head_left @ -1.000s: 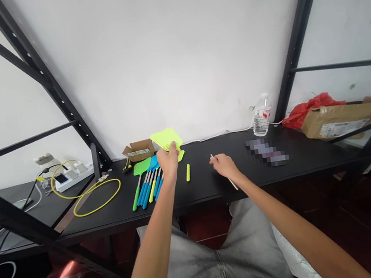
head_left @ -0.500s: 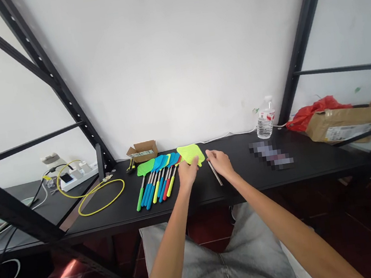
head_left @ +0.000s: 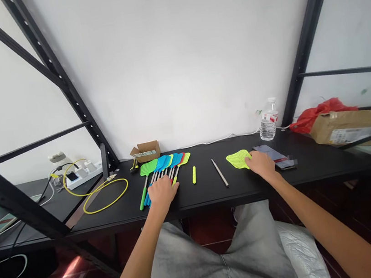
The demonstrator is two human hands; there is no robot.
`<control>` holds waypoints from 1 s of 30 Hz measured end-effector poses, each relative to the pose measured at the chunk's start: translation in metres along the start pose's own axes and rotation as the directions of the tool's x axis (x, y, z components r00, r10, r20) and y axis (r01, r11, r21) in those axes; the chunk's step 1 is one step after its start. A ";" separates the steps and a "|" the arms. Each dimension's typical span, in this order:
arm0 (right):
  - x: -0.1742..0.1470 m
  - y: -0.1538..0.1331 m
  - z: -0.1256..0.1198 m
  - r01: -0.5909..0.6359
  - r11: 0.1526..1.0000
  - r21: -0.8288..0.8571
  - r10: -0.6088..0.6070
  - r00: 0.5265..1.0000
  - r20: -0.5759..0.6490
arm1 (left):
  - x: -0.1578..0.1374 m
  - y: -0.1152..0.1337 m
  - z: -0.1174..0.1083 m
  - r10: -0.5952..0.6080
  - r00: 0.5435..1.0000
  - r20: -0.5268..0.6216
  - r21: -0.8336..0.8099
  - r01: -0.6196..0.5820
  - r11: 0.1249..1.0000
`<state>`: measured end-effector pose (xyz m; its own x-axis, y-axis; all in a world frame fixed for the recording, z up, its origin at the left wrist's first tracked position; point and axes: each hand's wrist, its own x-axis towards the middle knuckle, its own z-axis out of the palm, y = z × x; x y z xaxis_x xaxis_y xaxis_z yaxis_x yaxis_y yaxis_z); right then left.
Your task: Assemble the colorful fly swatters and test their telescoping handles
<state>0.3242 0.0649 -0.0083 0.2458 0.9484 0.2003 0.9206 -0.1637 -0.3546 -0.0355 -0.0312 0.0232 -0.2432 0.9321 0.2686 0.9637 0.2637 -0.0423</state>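
A row of fly swatters [head_left: 148, 167] in green, blue, red and yellow-green lies on the black desk, heads toward the wall. My left hand [head_left: 160, 192] rests over their handles with its thumb apart on the right side, hiding much of several handles. To the right of the row lies a loose yellow-green handle [head_left: 194, 175]. A silver metal rod [head_left: 220, 173] lies apart from it, slightly slanted. Farther right, a yellow-green fly swatter head [head_left: 238, 159] is flat on the desk, its right edge in the fingers of my right hand [head_left: 260, 163].
A phone [head_left: 275, 156] lies just beyond my right hand, with a water bottle [head_left: 268, 120] behind it. A small open carton [head_left: 146, 151] stands behind the row. At left are a yellow cable [head_left: 107, 209] and a power strip [head_left: 85, 175]; a cardboard box [head_left: 352, 127] sits at right.
The swatter head has gone to the right with my right hand and down onto the desk. My left hand has moved left onto the row. The rod and handle now lie separately.
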 end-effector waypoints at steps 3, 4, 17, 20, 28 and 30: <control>-0.011 -0.011 0.001 0.002 0.997 -0.071 -0.005 0.999 -0.032 | -0.001 0.006 0.001 0.082 0.997 -0.002 0.044 -0.081 0.996; -0.014 -0.013 0.002 0.007 0.997 -0.079 -0.011 0.999 -0.043 | -0.001 0.009 -0.001 0.103 0.995 0.000 0.053 -0.103 0.993; -0.042 -0.056 0.015 0.269 0.962 0.050 -0.262 0.958 -0.116 | -0.026 0.035 -0.019 0.105 0.993 -0.060 -0.034 -0.107 0.994; -0.047 -0.073 0.023 0.314 0.949 0.008 -0.314 0.948 -0.055 | -0.027 0.047 -0.019 0.096 0.995 -0.040 -0.092 -0.100 0.991; -0.045 -0.122 0.034 0.333 0.941 0.068 -0.331 0.943 -0.033 | -0.032 0.063 -0.017 0.027 0.999 -0.039 -0.282 -0.037 0.959; -0.043 -0.126 0.037 0.330 0.928 0.171 -0.322 0.944 -0.076 | -0.032 0.072 -0.015 0.014 0.999 -0.032 -0.328 -0.024 0.944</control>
<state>0.1866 0.0550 -0.0061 -0.0410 0.9271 0.3725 0.8837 0.2076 -0.4196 0.0433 -0.0460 0.0258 -0.2259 0.9271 0.2991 0.9520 0.1450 0.2696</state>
